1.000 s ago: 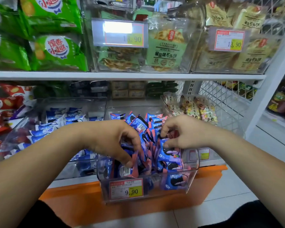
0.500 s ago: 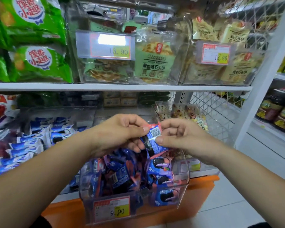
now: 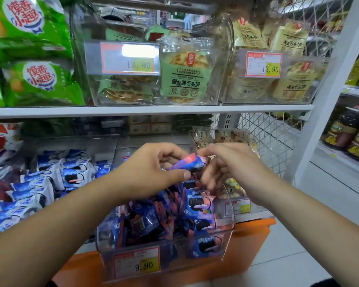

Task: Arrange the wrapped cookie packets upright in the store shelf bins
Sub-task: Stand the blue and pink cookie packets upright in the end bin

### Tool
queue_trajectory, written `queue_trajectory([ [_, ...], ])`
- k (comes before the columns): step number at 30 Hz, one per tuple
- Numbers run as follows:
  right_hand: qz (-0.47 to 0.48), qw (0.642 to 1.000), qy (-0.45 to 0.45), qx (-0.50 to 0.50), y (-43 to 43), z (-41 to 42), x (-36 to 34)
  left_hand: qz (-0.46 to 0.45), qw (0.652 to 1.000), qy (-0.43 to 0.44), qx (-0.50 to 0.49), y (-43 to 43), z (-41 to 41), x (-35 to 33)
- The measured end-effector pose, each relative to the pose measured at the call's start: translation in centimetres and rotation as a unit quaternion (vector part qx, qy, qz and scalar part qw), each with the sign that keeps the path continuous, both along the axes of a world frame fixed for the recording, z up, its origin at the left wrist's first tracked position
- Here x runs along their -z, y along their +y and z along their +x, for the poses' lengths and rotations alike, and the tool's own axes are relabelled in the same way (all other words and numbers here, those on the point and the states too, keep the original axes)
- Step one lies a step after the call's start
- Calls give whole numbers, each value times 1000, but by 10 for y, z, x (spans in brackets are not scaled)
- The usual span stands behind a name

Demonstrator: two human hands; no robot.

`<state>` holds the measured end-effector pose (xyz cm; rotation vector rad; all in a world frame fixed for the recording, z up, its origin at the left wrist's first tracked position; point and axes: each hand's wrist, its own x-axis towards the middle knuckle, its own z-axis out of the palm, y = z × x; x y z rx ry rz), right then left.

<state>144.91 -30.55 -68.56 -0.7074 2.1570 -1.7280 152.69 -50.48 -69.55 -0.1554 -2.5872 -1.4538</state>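
Fingers (image 3: 181, 174) of the left hand (image 3: 149, 172) are clamped on one blue-pink cookie packet (image 3: 187, 163), thumb under and index over, near its left end. The right hand (image 3: 234, 168) pinches the opposite end. Contact there is partly hidden behind curled fingers, but it reads as a grip, not a hover. The packet is held lengthwise between both hands, roughly level, in the air above the clear bin (image 3: 228, 230) and clear of the stock below.

The bin has a price tag (image 3: 137, 264) on its front wall. Inside is a heap of loose packets (image 3: 197, 206) of the same kind. Most lean or lie flat, and a few near the right wall stand closer to upright. The neighbouring bin (image 3: 110, 141) to the left holds white-blue ones.

Handling, my read:
- Light, no real load on the fingers.
- The film wrapper is slick and crinkly and will slide under a lazy pinch.
- The cookie inside is probably stiff but brittle — don't squeeze the flat faces hard.
- Best hold is the crimped end seals, or a light pinch across the edges.
- To stand it up, grip the top seal and lower it into a gap against a standing neighbour. It won't stay upright unsupported.
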Motion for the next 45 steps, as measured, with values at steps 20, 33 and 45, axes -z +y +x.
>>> queue_trajectory([
  [20, 12, 987, 106, -124, 12, -16, 12, 154, 979, -107, 76, -23, 1, 7],
  [33, 376, 863, 319, -111, 12, -8, 16, -229, 956, -147, 110, -36, 1, 1],
  [45, 428, 834, 299, -179, 9, -8, 22, -153, 978, -110, 84, -59, 16, -6],
])
